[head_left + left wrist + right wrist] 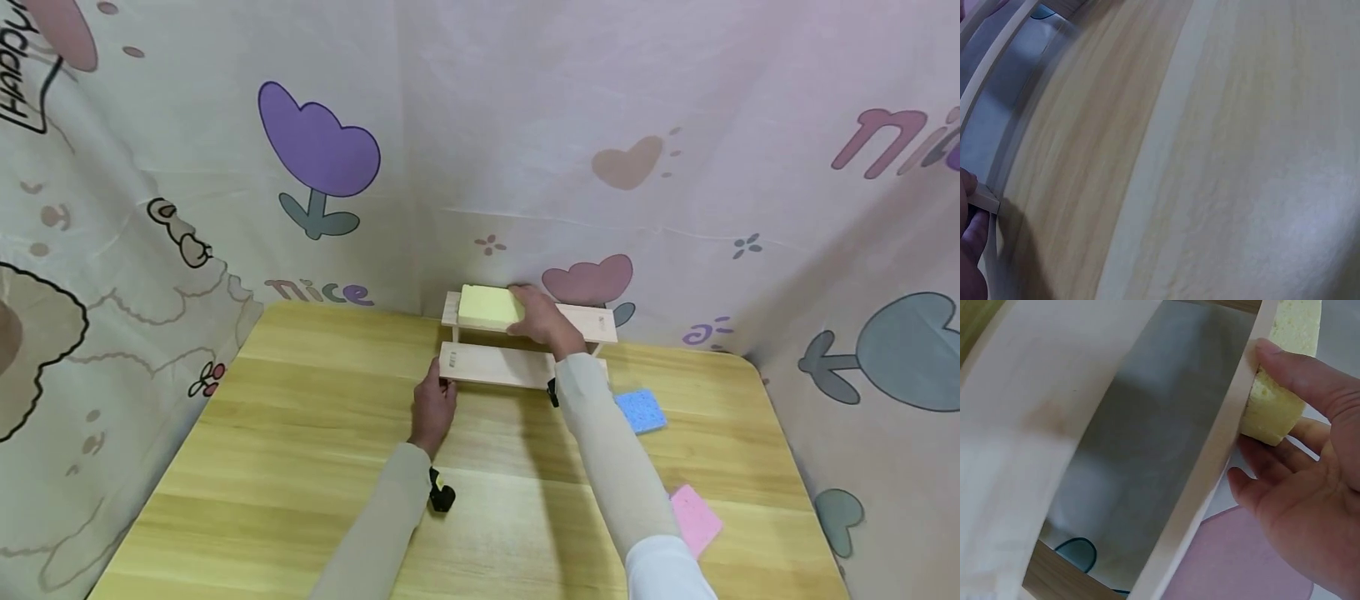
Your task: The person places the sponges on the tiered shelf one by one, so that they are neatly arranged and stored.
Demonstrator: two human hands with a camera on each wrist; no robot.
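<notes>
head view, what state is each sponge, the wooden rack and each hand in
yellow sponge: flat on the upper board
blue sponge: flat on the table
pink sponge: flat on the table, partly hidden
wooden rack: standing upright
left hand: gripping the wooden rack's left end
right hand: curled round the yellow sponge's right end

Light printed fabric drape (480, 125), lightly creased, enclosing a pale wood-grain tabletop (300, 392) at the rear and both sides. Rear motifs: purple tulip (322, 150) at left, beige heart (628, 162) right of centre, pink tulip (588, 282) low down. Right side: grey-blue tulip (907, 354), turned sideways. The left wrist view shows a soft highlight on the wood.
</notes>
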